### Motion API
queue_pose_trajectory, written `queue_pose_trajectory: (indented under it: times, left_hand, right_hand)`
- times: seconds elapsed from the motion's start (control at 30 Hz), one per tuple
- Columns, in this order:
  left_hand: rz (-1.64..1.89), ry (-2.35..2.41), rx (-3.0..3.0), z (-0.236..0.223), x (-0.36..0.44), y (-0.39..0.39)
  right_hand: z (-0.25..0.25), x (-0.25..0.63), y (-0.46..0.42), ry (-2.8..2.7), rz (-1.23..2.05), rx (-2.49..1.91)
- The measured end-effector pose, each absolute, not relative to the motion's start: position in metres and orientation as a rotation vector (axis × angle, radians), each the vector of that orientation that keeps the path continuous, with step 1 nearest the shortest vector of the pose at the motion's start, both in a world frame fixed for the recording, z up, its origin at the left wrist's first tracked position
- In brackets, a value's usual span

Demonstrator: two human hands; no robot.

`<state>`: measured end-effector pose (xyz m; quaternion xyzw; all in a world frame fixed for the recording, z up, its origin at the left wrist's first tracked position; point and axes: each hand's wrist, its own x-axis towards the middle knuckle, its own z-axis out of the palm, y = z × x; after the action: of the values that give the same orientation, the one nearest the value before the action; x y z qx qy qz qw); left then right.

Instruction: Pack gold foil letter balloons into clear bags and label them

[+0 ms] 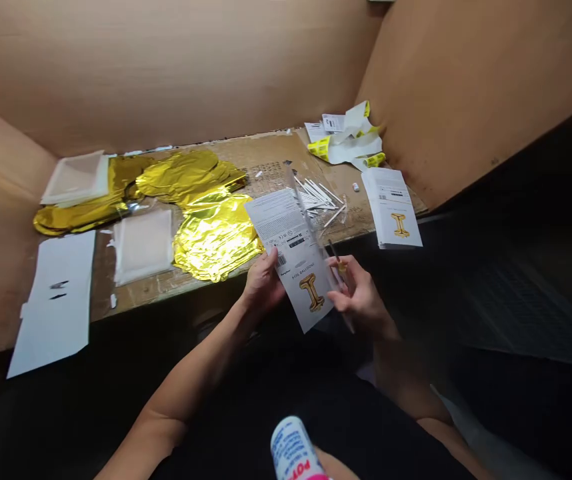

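While both hands hold it up: one foil-balloon card (pixel 293 263), letter I

Glossy printed paper card, pale grey and white, with barcode and small print above a gold letter I, tilted between the hands over the dark lap area, in front of the worktop (pixel 266 153). Left hand (pixel 263 283) grips its left edge, fingers closed. Right hand (pixel 361 297), fingers curled inward, closes on the right edge and on a clear plastic sleeve (pixel 311 213), a long glassy strip lying diagonally along the card. Both forearms bare, angled in from below.

Just past the hands: bundle of thin white sticks (pixel 316 200). Left of them: crinkled gold foil balloons (pixel 216 237), two translucent pouches (pixel 142 245), white paper sheets (pixel 56 300). Right of the right hand: stack of matching cards (pixel 392 207). Farther ahead: crumpled white-and-yellow paper (pixel 349 140). Below the hands: aerosol can (pixel 291 450), blue-and-white label, pink lettering. Beyond the worktop: cardboard walls (pixel 166 67).
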<state>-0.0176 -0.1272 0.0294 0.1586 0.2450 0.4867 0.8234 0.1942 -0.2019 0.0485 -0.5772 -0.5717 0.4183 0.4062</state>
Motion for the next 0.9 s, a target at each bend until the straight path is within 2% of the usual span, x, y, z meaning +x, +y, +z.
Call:
queue_pose_trajectory:
  times: [0.1, 0.17, 0.4, 0.53, 0.7, 0.9]
  left_hand:
    - [1.113, 0.481, 0.319, 0.042, -0.030, -0.129]
    - [1.144, 0.474, 0.373, 0.046, -0.038, -0.132]
    - [1.159, 0.498, 0.835, 0.042, -0.067, -0.108]
    - [1.378, 0.414, 1.191, 0.082, -0.070, -0.051]
    - [1.365, 0.394, 1.604, 0.134, -0.046, -0.005]
    - [1.210, 0.470, 1.816, 0.115, -0.021, 0.006]
  right_hand:
    - [0.051, 0.163, -0.195, -1.822, 0.541, -1.652]
    - [0.048, 0.144, -0.192, -1.938, 0.456, -1.633]
    - [0.039, 0.127, -0.166, -1.870, 0.756, -1.282]
    - [0.033, 0.153, -0.117, -1.823, 0.975, -0.928]
    - [0.017, 0.185, -0.061, -1.832, 0.955, -0.859]
    - [-0.012, 0.201, -0.051, -1.710, 0.855, -0.970]
